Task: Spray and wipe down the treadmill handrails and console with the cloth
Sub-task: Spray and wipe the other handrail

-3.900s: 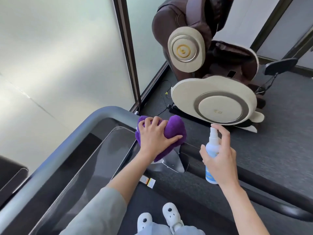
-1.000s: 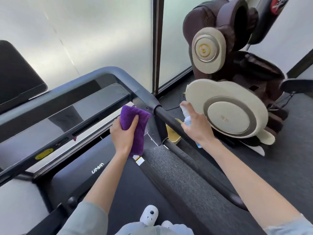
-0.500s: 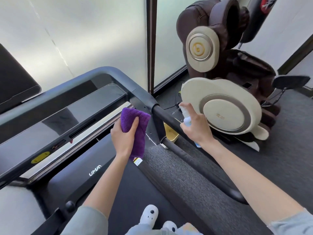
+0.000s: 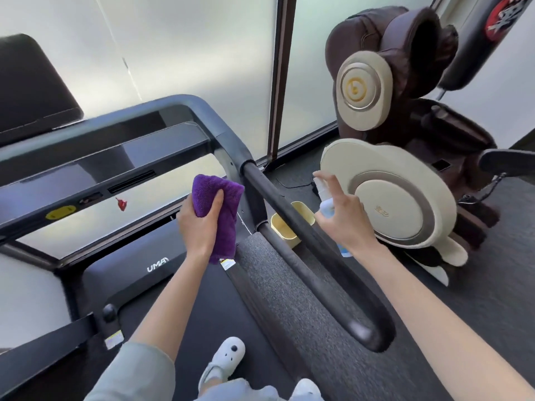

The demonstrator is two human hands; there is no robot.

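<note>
From the head view, the left hand (image 4: pixel 199 224) grips a folded purple plush microfibre cloth (image 4: pixel 221 209), thumb pressed across its fuzzy front and fingers curled behind it. The cloth is held upright in the air, just beside the grey metal upright where the console frame meets the rail; whether it touches that upright cannot be told.

The right hand (image 4: pixel 346 224) is wrapped round a small white plastic spray bottle with a pale blue label (image 4: pixel 327 208), index finger raised over the nozzle top. The bottle sits to the outer side of the black foam-padded right handrail (image 4: pixel 304 241), a long round bar that runs from the frame corner and curves closed at its near end.

The glossy dark flat console panel (image 4: pixel 86 169) stretches to the left, bearing a yellow oval sticker and a red safety clip. Below it lies the matte black treadmill belt (image 4: pixel 202 314), flanked by a rough grey textured side strip.

Beyond the rail stands a brown leather massage chair with smooth cream rounded side discs (image 4: pixel 399 204). A white rubber clog (image 4: pixel 227 357) rests on the belt.
</note>
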